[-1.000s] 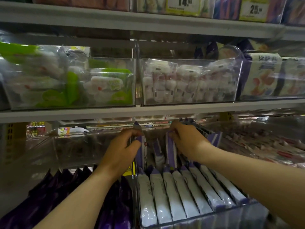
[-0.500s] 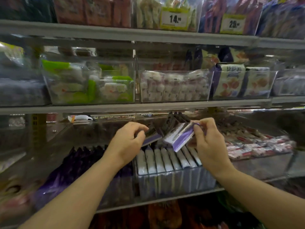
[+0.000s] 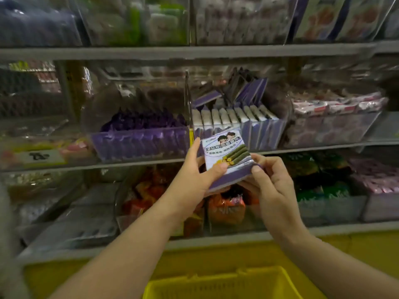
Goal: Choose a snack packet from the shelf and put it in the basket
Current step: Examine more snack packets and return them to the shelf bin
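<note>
While both hands hold it up in front of the shelves, the flat white-and-purple snack packet, printed with green rolls and dark lettering, stands tilted between them, its face toward the camera. The left hand grips the packet's left edge. Its thumb presses on the lower front, its index finger runs up along the side, and the other fingers lie hidden behind. The right hand pinches the lower right corner between thumb and curled fingers.

Directly beyond the hands, on the grey shelf, a clear plastic bin holds a row of like white-and-purple packets standing on edge, with several more tipped loosely at its back. Left of the left hand, a second clear bin is filled with dark purple pouches. Beneath the hands, on the next shelf down, lie orange wrapped snacks, and to the right of the right hand are green packs.

Below the forearms and nearer the person, the rim of a yellow plastic basket shows. The packet is well above it.
</note>
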### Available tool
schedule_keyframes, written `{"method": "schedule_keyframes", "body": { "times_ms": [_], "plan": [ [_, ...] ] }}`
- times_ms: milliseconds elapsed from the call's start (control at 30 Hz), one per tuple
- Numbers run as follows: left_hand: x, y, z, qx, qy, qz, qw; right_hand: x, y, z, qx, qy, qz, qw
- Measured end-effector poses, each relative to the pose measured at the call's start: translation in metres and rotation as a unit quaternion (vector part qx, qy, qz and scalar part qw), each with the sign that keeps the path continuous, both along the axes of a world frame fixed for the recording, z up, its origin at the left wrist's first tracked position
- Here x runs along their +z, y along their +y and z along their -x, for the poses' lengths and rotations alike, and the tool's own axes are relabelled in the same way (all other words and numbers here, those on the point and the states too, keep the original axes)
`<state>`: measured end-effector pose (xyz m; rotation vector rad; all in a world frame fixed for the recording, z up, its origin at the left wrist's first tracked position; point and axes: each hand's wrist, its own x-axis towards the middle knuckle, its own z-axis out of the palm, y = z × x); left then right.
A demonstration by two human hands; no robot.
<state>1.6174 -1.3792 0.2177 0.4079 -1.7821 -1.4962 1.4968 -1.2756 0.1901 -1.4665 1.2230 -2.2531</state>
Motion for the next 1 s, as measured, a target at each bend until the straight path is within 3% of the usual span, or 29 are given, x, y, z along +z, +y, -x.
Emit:
{"method": "schedule_keyframes", "body": {
  "times_ms": [167, 300, 500, 600, 833, 1000],
  "plan": [
    [-0.056, 0.004, -0.012, -0.028, -0.032, 0.031, 0.999, -0.043, 0.005, 0.022, 0.011, -0.055, -0.111, 0.992],
    [-0.096, 0.009, -0.011, -0.057, -0.083, -0.016, 0.995, -0.067, -0.003, 0.038, 0.061, -0.143, -0.240, 0.958],
    [-0.141, 0.015, 0.000, -0.115, -0.136, -0.032, 0.983, -0.097, -0.002, 0.039, 0.066, -0.217, -0.274, 0.935],
    [-0.144, 0.015, 0.004, -0.068, -0.157, -0.039, 0.985, -0.099, 0.000, 0.038, 0.092, -0.207, -0.304, 0.925],
    [-0.147, 0.014, 0.005, -0.016, -0.061, -0.212, 0.975, -0.111, 0.003, 0.023, 0.158, -0.179, -0.329, 0.914],
    [-0.149, 0.018, 0.006, -0.022, -0.051, -0.265, 0.963, -0.108, 0.005, 0.026, 0.154, -0.195, -0.324, 0.913]
  ]
}}
